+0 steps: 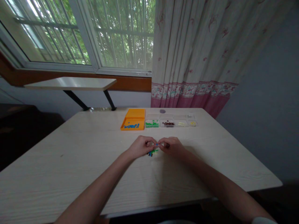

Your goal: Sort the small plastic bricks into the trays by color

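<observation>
My left hand (141, 146) and my right hand (171, 145) meet over the middle of the table, thumbs and forefingers pinched together. Between the fingertips of both is a tiny blue piece (157, 144), too small to name its kind. Just below the fingers, a small cluster of green, blue, dark brown and pale pieces (153, 152) lies on the table, partly covered by my left hand. Whether these pieces are joined together I cannot tell.
Beyond my hands, an orange box (123, 124) with its lid up holds blue pieces. Right of it, clear plastic boxes (160, 126) contain green, dark brown, pale and yellow pieces. A raised shelf (77, 83) stands at the table's (93, 155) back left, below the window; a curtain (187, 62) hangs behind.
</observation>
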Available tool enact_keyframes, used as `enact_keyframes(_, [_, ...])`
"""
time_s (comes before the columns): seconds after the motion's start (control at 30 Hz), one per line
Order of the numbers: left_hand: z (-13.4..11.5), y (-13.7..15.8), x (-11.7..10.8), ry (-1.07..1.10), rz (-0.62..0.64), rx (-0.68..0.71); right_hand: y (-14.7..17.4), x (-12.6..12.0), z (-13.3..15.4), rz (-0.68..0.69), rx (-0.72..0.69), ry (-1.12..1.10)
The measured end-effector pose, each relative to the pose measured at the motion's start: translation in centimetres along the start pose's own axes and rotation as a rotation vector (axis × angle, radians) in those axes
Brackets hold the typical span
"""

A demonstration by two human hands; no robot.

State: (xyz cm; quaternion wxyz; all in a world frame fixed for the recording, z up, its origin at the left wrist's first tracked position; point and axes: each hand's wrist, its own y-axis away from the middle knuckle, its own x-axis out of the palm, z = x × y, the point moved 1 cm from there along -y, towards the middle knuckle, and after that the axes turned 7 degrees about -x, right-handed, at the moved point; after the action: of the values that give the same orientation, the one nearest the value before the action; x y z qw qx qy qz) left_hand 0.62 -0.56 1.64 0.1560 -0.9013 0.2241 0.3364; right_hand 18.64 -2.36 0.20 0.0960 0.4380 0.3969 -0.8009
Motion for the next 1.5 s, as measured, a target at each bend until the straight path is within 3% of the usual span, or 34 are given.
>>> enact_keyframes(0.27, [0.2, 0.0, 0.1, 0.000, -0.085, -0.001, 0.0, 0.1, -0.4, -0.010, -0.006, 0.035])
enact_keyframes(0.7, [0.1, 0.1, -0.1, -0.027, -0.090, 0.044, 0.0, 0.0, -0.3, 0.047, 0.021, 0.006])
enact_keyframes(0.8, [0.0, 0.1, -0.8, -0.013, -0.186, 0.063, -0.1, -0.1, -0.3, 0.073, 0.060, -0.018])
enact_keyframes(0.97, [-0.6, 0.2, -2.1, 0.028, -0.539, 0.127, 0.1, 0.2, 0.1, 0.244, 0.060, -0.042])
enact_keyframes(1.03, [-0.9, 0.3, -2.3, 0.043, -0.622, 0.158, 0.2, 0.5, 0.2, 0.321, 0.043, -0.041])
enact_keyframes(1.17, [-1.2, 0.5, -2.1, 0.050, -0.676, 0.182, 0.3, 0.8, 0.4, 0.388, 0.015, -0.035])
enact_keyframes(1.5, [-1.0, 0.6, -1.9, 0.009, -0.672, 0.073, 0.3, 0.6, 0.5, 0.379, -0.023, -0.054])
